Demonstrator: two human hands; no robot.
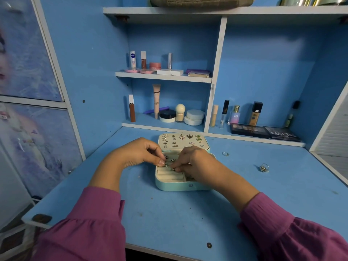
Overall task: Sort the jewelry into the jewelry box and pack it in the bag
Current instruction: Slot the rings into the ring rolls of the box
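Note:
A small mint-green jewelry box lies open at the middle of the blue desk. Its raised lid panel carries several earrings. Both hands meet over the cream ring rolls in the box's base. My left hand pinches a small ring at the rolls with thumb and curled fingers. My right hand pinches another small piece just beside it. Two loose rings lie on the desk to the right, a clear-stone ring and a larger ornate ring.
Cosmetics fill the shelves behind the box: tubes, jars, bottles and two dark eyeshadow palettes at the back right. A grey bag-like item sits on the top shelf. The desk's front edge is near my sleeves.

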